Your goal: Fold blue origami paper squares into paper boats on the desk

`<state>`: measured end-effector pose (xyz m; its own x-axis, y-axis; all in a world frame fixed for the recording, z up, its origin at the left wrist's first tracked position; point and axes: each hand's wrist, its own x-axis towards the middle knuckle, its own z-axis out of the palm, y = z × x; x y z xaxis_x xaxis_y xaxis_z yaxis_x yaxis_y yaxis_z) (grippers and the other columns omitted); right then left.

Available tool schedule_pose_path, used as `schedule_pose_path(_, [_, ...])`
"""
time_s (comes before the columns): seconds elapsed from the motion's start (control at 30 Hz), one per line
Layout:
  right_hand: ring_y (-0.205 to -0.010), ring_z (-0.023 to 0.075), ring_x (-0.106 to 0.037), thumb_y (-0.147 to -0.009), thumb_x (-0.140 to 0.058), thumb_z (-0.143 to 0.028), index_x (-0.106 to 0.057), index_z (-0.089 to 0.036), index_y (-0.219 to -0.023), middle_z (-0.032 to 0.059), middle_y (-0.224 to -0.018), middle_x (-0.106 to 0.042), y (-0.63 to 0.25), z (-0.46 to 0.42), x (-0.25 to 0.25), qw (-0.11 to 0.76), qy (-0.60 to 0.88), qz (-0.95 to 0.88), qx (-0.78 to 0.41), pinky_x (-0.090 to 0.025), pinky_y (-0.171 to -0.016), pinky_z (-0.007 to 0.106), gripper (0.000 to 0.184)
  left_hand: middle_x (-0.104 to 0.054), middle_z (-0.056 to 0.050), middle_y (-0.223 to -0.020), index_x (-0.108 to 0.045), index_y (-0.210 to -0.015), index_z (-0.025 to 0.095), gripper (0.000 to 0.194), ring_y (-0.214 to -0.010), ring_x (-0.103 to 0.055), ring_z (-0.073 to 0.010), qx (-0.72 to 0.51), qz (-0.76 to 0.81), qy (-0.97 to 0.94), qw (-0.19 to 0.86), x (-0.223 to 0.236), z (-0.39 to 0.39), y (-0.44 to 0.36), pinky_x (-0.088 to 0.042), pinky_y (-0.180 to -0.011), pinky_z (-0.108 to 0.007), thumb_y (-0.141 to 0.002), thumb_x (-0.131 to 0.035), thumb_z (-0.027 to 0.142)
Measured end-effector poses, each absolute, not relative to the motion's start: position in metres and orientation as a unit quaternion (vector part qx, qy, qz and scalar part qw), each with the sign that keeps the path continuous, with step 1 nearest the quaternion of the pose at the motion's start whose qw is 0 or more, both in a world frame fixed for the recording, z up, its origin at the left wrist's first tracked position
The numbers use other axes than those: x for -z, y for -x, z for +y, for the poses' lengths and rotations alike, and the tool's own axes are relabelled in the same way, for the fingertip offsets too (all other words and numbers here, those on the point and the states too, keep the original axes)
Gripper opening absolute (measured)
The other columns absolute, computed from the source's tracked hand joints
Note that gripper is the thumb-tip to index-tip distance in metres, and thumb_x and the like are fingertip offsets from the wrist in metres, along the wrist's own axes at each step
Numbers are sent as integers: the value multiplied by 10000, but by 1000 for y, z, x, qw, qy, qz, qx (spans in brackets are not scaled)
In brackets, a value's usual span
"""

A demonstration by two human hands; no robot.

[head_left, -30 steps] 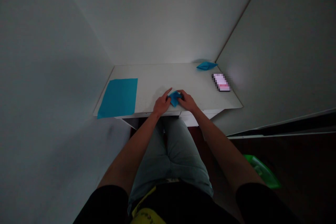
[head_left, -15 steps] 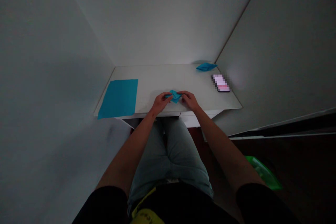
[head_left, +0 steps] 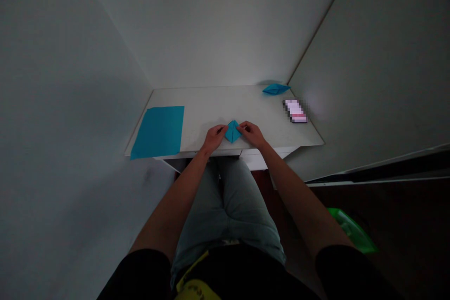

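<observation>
— From the head view, how far along does the folding look?

— Partway, I'd say. The small blue paper (head_left: 232,131) is already down to a compact diamond with a crease along its middle, so several folds are in. A finished folded blue piece (head_left: 276,88) sits at the far right corner of the white table (head_left: 211,103), and a flat blue sheet (head_left: 159,131) lies untouched at the left (one more to fold, I'd guess).

— And the hands?

— Close together, either side of the diamond. The left hand (head_left: 213,138) pinches its left corner, the right hand (head_left: 252,133) its right corner, pressing it down near the front edge. A blurred-out phone (head_left: 295,110) lies well off to the right.
</observation>
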<state>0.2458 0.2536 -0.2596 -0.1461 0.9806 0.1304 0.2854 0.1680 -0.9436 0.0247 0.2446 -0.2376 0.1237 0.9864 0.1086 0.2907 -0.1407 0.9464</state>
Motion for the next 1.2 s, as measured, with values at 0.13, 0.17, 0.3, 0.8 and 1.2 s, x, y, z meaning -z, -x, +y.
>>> schedule_pose_path(0.13, [-680, 172, -558, -828, -687, -789, -659, -246, -882, 4, -766, -650, -246, 252, 256, 440, 502, -610, -427, -464, -615, 299, 547, -821, -70, -1026, -813, -989, 191, 279, -988, -729, -236, -441, 512, -604, 423, 238, 246, -24, -569, -947, -375, -946, -668, 425])
schedule_pose_path(0.17, [-676, 169, -553, -825, -688, -795, -648, -247, -879, 1, -761, -639, -247, 253, 255, 447, 503, -602, -430, -460, -608, 296, 551, -820, -74, -1033, -809, -990, 187, 279, -1000, -727, -236, -448, 516, -597, 421, 239, 247, -23, -566, -955, -376, -944, -669, 423])
schedule_pose_path(0.3, [-651, 157, -538, -809, -684, -814, -552, -260, -878, -6, -790, -601, -248, 257, 257, 492, 507, -560, -433, -468, -600, 303, 574, -795, -80, -1029, -769, -986, 175, 286, -1010, -714, -223, -483, 530, -566, 406, 243, 250, -19, -560, -972, -365, -957, -650, 433])
schedule_pose_path(0.8, [-543, 144, -538, -806, -641, -823, -405, -300, -987, -77, -678, -547, -249, 262, 263, 510, 504, -534, -448, -446, -530, 285, 602, -791, -90, -1087, -657, -1056, 184, 430, -1027, -754, -233, -532, 494, -486, 487, 246, 252, -19, -628, -980, -417, -833, -839, 503])
schedule_pose_path(1.2, [-716, 178, -591, -696, -875, -619, -767, -230, -1001, 5, -808, -698, -250, 247, 246, 447, 492, -599, -446, -495, -665, 316, 506, -824, -59, -948, -812, -907, 177, 316, -948, -746, -266, -444, 513, -555, 480, 239, 243, -15, -601, -918, -416, -744, -884, 439])
